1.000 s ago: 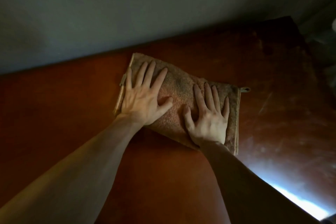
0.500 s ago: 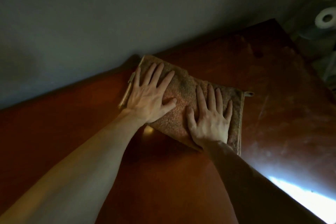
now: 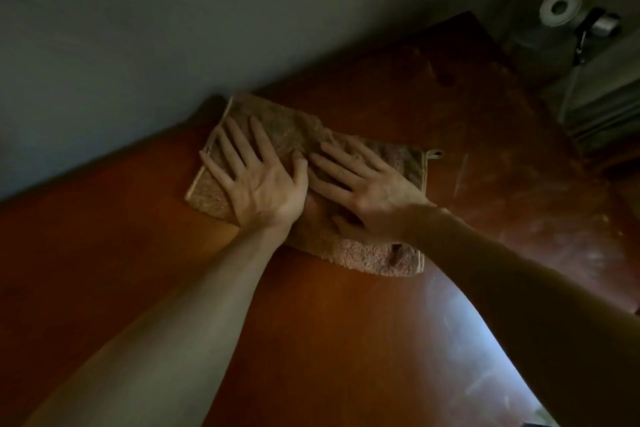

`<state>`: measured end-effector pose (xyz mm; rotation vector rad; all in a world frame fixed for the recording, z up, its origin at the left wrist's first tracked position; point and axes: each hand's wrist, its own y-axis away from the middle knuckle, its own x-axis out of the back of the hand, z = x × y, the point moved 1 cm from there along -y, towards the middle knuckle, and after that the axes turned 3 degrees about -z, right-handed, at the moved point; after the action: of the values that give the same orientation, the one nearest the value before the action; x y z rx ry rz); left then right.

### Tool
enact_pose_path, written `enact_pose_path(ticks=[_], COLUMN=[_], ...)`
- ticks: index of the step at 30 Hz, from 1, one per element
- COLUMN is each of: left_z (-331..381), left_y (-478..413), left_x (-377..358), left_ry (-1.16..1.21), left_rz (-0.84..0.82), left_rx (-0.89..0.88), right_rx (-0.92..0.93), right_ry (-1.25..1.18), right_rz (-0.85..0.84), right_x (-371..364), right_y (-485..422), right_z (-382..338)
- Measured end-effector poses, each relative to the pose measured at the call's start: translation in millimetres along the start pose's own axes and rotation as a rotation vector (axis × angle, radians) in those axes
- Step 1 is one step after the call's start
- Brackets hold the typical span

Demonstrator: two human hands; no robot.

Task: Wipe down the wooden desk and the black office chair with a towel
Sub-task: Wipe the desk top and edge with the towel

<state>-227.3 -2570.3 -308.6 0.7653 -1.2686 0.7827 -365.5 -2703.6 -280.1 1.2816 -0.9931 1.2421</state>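
A folded brown towel (image 3: 401, 255) lies flat on the reddish wooden desk (image 3: 104, 253), its far corner close to the wall. My left hand (image 3: 263, 184) presses on the towel's left half with straight, spread fingers. My right hand (image 3: 367, 191) lies flat on the right half, fingers pointing left toward the left hand, the two hands nearly touching. A small hanging loop (image 3: 435, 153) sticks out at the towel's right corner. The black office chair is out of view.
A grey wall (image 3: 173, 28) runs along the desk's far edge. Beyond the desk's right end are a white paper roll (image 3: 560, 7) and a metal fitting (image 3: 602, 26). Bright light reflects off the desk at the lower right.
The towel has slid toward the wall and slightly left. My right hand has turned so its fingers point left, closing the gap to my left hand. The view tilted, showing more beyond the desk's right end.
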Motion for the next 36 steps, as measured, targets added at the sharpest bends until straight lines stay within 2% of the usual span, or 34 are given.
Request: enact_pose_path(ticks=[3, 9, 22, 29, 36], left_z=[3, 14, 30, 35, 62], left_y=[-7, -33, -81, -93, -103], left_x=[-2, 0, -11, -2, -2], left_ry=[-0.031, -0.091, -0.068, -0.113, 0.039], left_rz=[0.018, 0.007, 0.024, -0.075, -0.16], left_rx=[-0.02, -0.121, -0.307, -0.418, -0.341], right_rx=[-0.033, -0.137, -0.405, -0.658, -0.814], right_ry=[-0.086, -0.207, -0.288, -0.332, -0.384], right_rz=[0.007, 0.149, 0.192, 0.197, 0.263], right_x=[-18, -29, -30, -29, -27], right_y=[-2, -1, -1, 2, -2], right_z=[3, 9, 0, -40, -67])
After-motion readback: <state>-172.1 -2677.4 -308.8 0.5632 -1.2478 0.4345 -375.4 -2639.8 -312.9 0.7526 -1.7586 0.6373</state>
